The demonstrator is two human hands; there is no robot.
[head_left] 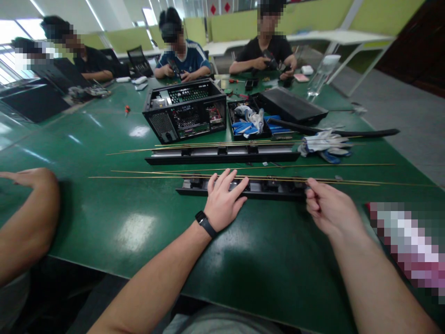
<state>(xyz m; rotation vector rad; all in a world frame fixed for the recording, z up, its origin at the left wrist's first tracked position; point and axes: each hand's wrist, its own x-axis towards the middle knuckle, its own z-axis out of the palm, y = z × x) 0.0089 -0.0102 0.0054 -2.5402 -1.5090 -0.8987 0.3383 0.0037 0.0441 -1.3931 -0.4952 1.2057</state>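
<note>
A long black channel-shaped bar (278, 195) with dark blocks inside lies in front of me. Several thin brass-coloured rods (156, 176) run lengthwise across it and stick out past both ends. My left hand (224, 202), with a black watch at the wrist, rests over the bar and rods, fingers spread. At the bar's right end my right hand (330, 206) is closed, thumb and fingers pressed together beside the rods; what lies between them is hidden. Behind, a second black bar (208, 160) carries more rods.
Beyond the bars stand an opened computer case (187, 111), a black tray (239, 134) with gloves, and a black panel (292, 104). A glove pair (325, 144) and black tube (365, 133) lie right. A person's arm (31, 208) rests left; several people sit opposite.
</note>
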